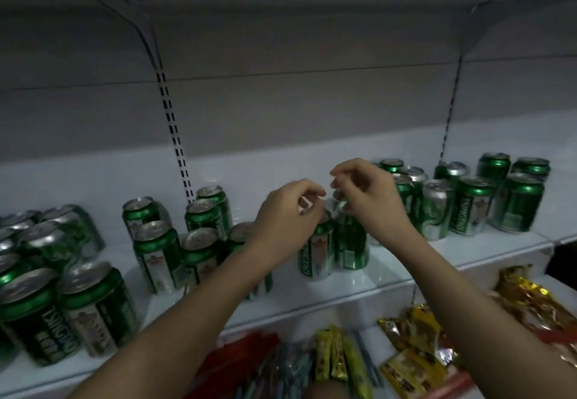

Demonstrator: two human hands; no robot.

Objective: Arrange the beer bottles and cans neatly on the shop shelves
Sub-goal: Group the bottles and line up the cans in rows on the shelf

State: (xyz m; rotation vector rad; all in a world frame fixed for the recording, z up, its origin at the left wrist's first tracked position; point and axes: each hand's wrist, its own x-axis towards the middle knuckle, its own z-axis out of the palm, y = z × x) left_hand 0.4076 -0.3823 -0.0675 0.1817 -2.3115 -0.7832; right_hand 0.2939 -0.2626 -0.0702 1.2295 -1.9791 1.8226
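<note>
Both forearms reach in over the white shelf (359, 286). The left hand (287, 211) curls over the top of 1 green can (315, 251), seemingly gripping its rim; the right hand (371, 198) pinches the top of the touching can (351, 242). Both 2 stand upright mid-shelf.

Both forearms outstretched — left hand (288, 211) and right hand (370, 194) close together, fingers loosely curled.
</note>
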